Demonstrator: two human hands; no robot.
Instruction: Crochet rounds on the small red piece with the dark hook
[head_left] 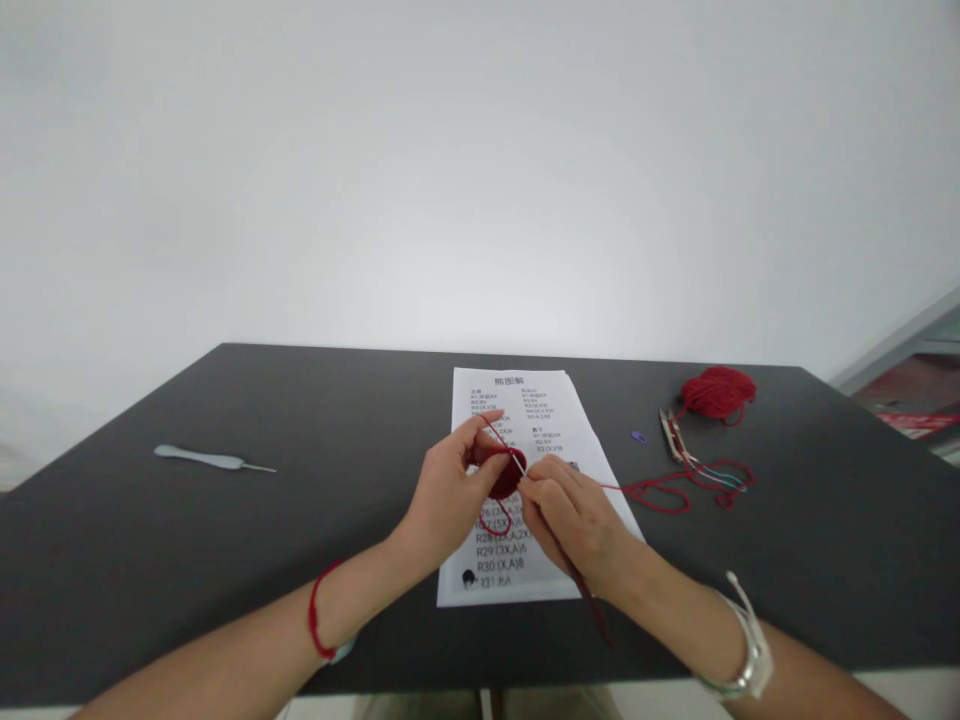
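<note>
My left hand (455, 481) is closed on a small dark red crochet piece (508, 476), with a strand of red yarn running up over the raised index finger. In my right hand (571, 515) is a crochet hook (583, 590); its dark red handle sticks out below the palm and its thin metal tip meets the crochet piece near my left thumb. A loop of red yarn (495, 530) dangles under the piece. Both hands are above a printed pattern sheet (592, 440) lying on the dark table.
A grey-handled hook (199, 457) lies at the left. To the right are a red yarn ball (718, 392), a purple stitch marker (638, 437), a card wound with yarn (671, 435) and loose red yarn (660, 497). A white wall (450, 180) rises behind the table (337, 400).
</note>
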